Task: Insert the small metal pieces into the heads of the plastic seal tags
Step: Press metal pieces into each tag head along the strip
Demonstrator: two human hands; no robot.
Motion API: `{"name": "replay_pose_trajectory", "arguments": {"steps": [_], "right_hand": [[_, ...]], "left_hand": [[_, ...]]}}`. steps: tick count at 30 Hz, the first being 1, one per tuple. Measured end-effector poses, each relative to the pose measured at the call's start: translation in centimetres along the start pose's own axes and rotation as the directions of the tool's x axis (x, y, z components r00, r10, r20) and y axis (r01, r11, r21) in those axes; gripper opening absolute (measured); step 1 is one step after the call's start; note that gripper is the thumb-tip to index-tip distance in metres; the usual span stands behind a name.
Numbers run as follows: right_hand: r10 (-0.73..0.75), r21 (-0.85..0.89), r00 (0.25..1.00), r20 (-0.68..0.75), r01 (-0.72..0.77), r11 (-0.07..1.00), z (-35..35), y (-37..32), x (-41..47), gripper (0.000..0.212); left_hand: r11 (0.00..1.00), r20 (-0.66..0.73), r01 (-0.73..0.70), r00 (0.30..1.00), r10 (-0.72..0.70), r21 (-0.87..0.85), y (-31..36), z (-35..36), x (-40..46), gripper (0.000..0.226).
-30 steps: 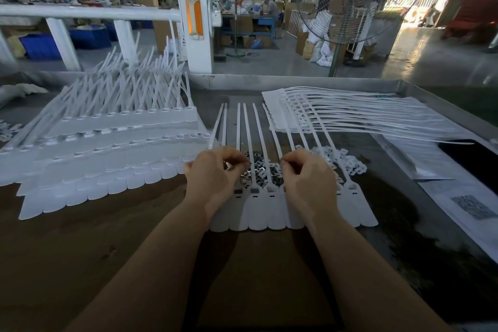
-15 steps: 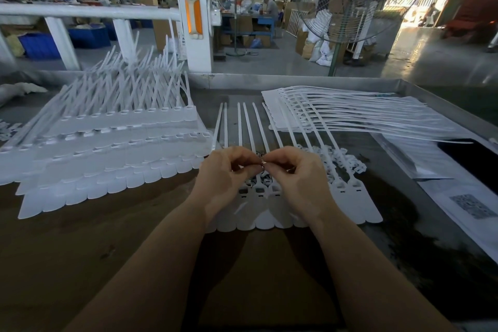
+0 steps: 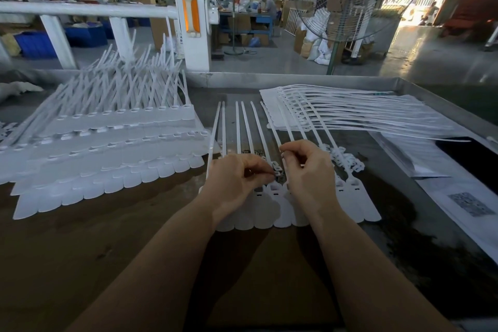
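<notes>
While white flat seal tags [image 3: 272,197] lie side-by-side | left hand [image 3: 237,180], right hand [image 3: 307,170] pinch metal pieces [image 3: 282,155]

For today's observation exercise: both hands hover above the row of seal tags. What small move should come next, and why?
Probably lower the right hand, which pinches a small metal piece, to an open tag head in the row below; the left hand already rests there.

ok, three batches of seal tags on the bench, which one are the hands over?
The middle strip of tags, flat in front of the person; both hands hover over its heads. The left stack and the right pile lie untouched.
</notes>
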State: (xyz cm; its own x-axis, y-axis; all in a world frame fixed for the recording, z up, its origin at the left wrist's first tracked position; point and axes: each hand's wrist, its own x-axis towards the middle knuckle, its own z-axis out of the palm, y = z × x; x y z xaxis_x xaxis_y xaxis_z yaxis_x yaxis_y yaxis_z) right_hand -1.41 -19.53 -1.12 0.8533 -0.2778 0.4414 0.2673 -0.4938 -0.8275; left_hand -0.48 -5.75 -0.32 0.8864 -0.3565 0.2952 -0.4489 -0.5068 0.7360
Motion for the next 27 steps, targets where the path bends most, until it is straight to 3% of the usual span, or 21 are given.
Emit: {"name": "replay_pose_trajectory", "arguments": {"steps": [6, 12, 17, 27], "right_hand": [[-0.013, -0.013, 1.0, -0.008, 0.013, 1.0, -0.1, 0.0, -0.1, 0.016], [-0.002, -0.036, 1.0, -0.012, 0.002, 0.999, -0.1, 0.0, -0.1, 0.016], [-0.001, -0.034, 1.0, -0.015, 0.0, 0.999, 0.0, 0.1, 0.0, 0.015], [0.016, 0.007, 1.0, -0.007, -0.016, 1.0, 0.0, 0.3, 0.1, 0.017]], "left_hand": [[0.987, 0.083, 0.008, 0.996, -0.022, 0.158, 0.0, 0.6, 0.2, 0.012], [0.986, 0.051, 0.011, 0.999, -0.02, 0.168, -0.2, 0.9, 0.2, 0.008], [0.96, 0.005, 0.005, 1.0, -0.006, 0.281, -0.3, 1.1, 0.1, 0.007], [0.981, -0.046, 0.004, 0.999, 0.005, 0.194, -0.5, 1.1, 0.3, 0.012]]}}
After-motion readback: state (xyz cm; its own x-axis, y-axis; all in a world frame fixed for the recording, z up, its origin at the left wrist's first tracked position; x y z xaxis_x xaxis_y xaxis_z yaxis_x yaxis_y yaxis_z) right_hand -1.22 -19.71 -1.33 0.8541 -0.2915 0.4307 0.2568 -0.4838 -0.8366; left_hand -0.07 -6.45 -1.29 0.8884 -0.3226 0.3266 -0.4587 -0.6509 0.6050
